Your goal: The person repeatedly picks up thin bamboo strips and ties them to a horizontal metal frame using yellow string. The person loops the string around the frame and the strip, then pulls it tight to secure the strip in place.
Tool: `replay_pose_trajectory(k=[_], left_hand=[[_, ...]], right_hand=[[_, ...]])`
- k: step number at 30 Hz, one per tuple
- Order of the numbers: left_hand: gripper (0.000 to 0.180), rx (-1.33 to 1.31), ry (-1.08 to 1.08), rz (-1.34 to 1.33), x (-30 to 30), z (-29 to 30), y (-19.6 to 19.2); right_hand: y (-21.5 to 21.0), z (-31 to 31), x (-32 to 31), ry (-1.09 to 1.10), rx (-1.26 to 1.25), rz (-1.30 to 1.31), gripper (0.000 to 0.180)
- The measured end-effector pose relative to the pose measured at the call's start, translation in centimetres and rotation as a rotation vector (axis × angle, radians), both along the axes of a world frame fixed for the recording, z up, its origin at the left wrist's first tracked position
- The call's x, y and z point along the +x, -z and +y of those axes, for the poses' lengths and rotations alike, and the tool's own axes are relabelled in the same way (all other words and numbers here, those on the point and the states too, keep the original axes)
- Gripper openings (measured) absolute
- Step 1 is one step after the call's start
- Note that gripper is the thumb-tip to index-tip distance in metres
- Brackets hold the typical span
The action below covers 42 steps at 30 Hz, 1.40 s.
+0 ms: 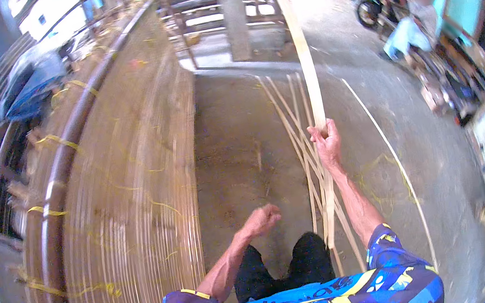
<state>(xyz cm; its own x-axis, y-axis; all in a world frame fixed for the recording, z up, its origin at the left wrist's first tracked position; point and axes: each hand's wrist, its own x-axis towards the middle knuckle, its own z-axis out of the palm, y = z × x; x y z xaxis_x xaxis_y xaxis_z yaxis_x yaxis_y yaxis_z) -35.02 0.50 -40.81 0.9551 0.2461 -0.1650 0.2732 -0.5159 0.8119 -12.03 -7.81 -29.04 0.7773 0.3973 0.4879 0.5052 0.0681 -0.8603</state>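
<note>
My right hand (327, 142) is wrapped round a long pale bamboo strip (308, 70). The strip rises past the top of the view and runs down below the hand, over thinner strips. My left hand (262, 220) is curled into a fist in front of my knees, with nothing showing in it. Several narrow bamboo strips (289, 118) lie crossed on the floor under the held one. To the left stretches a large panel of thin bamboo slats (130, 170), its edge tied with yellow cord (47, 212) to a brown pole (69, 132).
One thin strip (390, 146) lies apart on the concrete floor (446, 181) to the right. A concrete post (233, 12) and wooden rails stand ahead. A motorbike (381, 0) and a seated person (422, 12) are at the far right, beside piled wood.
</note>
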Motion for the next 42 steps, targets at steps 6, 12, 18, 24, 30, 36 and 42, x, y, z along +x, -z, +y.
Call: replay_pose_trajectory(k=[6, 12, 18, 24, 30, 36, 42], left_hand=[[0.044, -0.072, -0.299, 0.108, -11.0, -1.1, -10.6], [0.070, 0.273, -0.994, 0.120, -22.8, -3.5, -20.8], [0.047, -0.064, -1.084, 0.042, -32.8, -3.8, -27.4], [0.016, 0.267, -1.345, -0.162, -38.6, -6.5, -36.1], [0.049, 0.674, -1.337, -0.136, -40.3, -5.4, -42.2], [0.061, 0.626, -1.421, 0.179, -40.9, -2.4, -42.9], [0.042, 0.587, -1.527, 0.223, -42.1, -0.4, -41.9]], right_hand=[[-13.5, 13.8, -4.1, -0.364, 0.151, 0.201, 0.012], [-26.8, 25.9, -17.2, -0.695, 0.175, 0.558, 0.010], [-34.1, 34.0, -27.6, -0.818, 0.233, 0.714, 0.013], [-35.1, 41.1, -30.0, -0.851, 0.204, 1.029, 0.010], [-27.7, 47.0, -30.1, -0.804, 0.109, 1.449, 0.008], [-26.1, 46.2, -33.4, -0.587, 0.098, 1.357, 0.013], [-29.2, 45.9, -33.8, -0.921, 0.400, 1.330, 0.009]])
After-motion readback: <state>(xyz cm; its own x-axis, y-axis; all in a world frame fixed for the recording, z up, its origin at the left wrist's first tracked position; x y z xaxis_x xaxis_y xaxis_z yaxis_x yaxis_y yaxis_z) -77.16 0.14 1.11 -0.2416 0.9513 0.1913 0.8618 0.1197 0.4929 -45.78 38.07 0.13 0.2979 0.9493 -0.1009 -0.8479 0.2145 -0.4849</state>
